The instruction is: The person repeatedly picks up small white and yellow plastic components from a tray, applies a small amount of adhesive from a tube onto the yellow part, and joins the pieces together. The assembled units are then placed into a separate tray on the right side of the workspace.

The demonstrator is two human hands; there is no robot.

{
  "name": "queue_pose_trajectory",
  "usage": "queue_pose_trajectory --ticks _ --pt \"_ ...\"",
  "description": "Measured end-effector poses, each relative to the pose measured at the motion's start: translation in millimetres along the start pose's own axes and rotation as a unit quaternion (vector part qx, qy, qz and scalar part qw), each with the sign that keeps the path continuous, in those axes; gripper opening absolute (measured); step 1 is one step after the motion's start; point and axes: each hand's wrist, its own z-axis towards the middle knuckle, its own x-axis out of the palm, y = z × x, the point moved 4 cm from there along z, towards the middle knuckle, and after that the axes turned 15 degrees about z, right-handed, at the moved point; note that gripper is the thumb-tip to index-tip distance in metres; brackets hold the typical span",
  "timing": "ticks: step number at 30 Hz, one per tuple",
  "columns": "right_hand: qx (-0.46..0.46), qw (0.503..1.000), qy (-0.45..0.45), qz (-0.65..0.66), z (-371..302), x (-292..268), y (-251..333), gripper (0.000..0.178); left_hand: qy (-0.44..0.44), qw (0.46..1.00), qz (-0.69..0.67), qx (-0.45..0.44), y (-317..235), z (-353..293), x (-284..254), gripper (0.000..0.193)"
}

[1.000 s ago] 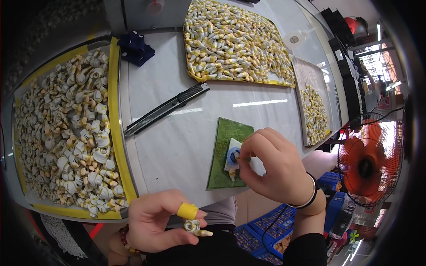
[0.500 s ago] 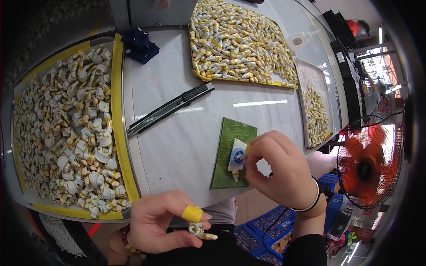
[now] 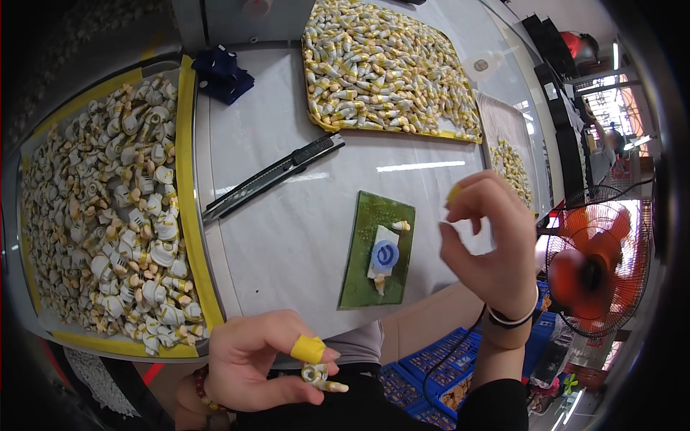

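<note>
My left hand [image 3: 269, 359], at the lower middle, pinches a small white, yellow and peach painted part [image 3: 316, 375] between thumb and finger; yellow tape wraps one finger. Off the right side of the green board [image 3: 357, 266] hovers my right hand [image 3: 496, 244], its thumb and index finger curved with a gap between them and nothing visible there. On the board, a round blue cup [image 3: 385, 255] sits on a white pad [image 3: 376, 270]. One small painted part [image 3: 401, 225] lies at the pad's upper end, and another [image 3: 379, 285] at its lower end.
A yellow-edged tray [image 3: 194, 251] of white parts stands left. A tray [image 3: 392, 129] of painted parts lies at the back, with a partly filled tray [image 3: 510, 172] right. A black utility knife [image 3: 277, 176] and dark blue cloth [image 3: 224, 75] lie between. A fan [image 3: 593, 273] stands right.
My right hand has moved from the blue cup rightward and up, off the board, its thumb and index finger now apart. My left hand still holds its part in nearly the same place.
</note>
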Motion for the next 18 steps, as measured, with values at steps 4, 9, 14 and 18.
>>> queue_pose_trajectory --ticks 4,9,14,18 --pt "-0.004 0.992 -0.124 -0.010 -16.6 -38.6 -10.9 0.019 0.019 1.000 -0.015 0.009 2.2 -0.6 0.0 0.033" --pt "0.091 0.969 -0.171 -0.151 -34.6 -97.9 -62.0 0.015 0.048 0.998 -0.041 0.009 8.5 -6.6 -6.8 0.033" --pt "0.139 0.975 -0.117 -0.128 -49.1 -109.7 -116.2 0.012 0.008 0.999 -0.045 -0.002 8.5 -7.8 -5.3 0.033" --pt "0.119 0.980 -0.112 -0.111 -54.9 -105.5 -121.0 0.010 -0.006 0.999 -0.032 -0.003 9.7 -7.7 -5.4 0.033"
